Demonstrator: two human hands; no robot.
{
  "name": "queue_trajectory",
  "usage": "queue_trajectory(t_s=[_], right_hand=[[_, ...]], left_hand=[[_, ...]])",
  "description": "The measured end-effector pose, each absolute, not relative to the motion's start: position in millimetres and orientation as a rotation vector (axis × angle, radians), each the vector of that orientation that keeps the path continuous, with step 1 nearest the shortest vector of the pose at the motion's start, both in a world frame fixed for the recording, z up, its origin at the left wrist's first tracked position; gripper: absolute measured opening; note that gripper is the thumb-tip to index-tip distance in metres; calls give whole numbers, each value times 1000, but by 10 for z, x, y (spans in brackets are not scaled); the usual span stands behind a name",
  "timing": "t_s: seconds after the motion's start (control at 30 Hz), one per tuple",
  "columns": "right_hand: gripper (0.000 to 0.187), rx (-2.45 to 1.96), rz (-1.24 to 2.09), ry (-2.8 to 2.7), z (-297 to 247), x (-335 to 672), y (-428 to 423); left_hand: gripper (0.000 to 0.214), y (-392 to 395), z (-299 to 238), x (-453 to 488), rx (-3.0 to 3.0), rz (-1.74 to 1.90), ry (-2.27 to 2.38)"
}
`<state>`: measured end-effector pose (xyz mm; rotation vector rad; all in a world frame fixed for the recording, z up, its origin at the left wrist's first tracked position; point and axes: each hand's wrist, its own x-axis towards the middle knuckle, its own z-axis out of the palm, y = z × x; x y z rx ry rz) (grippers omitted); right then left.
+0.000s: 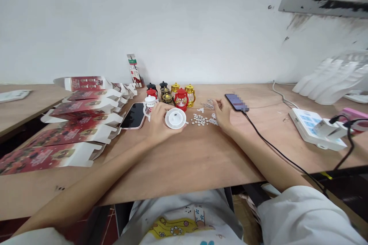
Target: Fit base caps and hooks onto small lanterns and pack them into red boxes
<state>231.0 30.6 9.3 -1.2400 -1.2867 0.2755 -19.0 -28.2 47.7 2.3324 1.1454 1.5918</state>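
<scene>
My left hand [160,119] is closed around a white miniature lantern [175,118], tipped so its round, hollow underside faces me. A small dark spot shows inside that underside; the rest of the lantern is largely hidden. My right hand [222,114] rests by a little heap of thin metal pieces [208,103], its fingers bent together; whatever is between the fingertips cannot be made out. Between the hands lie many small silvery discs [199,120] and some small white plastic parts [213,121]. Just behind my left hand stands another white lantern [149,103].
Red [181,100], gold [190,95] and black lanterns [163,85] stand grouped at the back. Printed cartons [83,134] line the left, beside a phone [133,116]. A cabled phone [236,102], a power strip [316,128] and stacked white parts [330,80] are right.
</scene>
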Motion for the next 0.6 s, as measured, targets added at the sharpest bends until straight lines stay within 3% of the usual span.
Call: queue_trajectory(t_s=[0.13, 0.33, 0.6], right_hand=[[16, -983, 140, -1520, 187, 1994, -37], [8, -549, -215, -1967, 167, 1732, -318], [8, -494, -447, -2018, 140, 1772, -231]], left_hand=[[40, -302, 321, -151, 2629, 1453, 1338], [30, -294, 187, -155, 2877, 1386, 1151], [22, -240, 166, -184, 3090, 1478, 1035]])
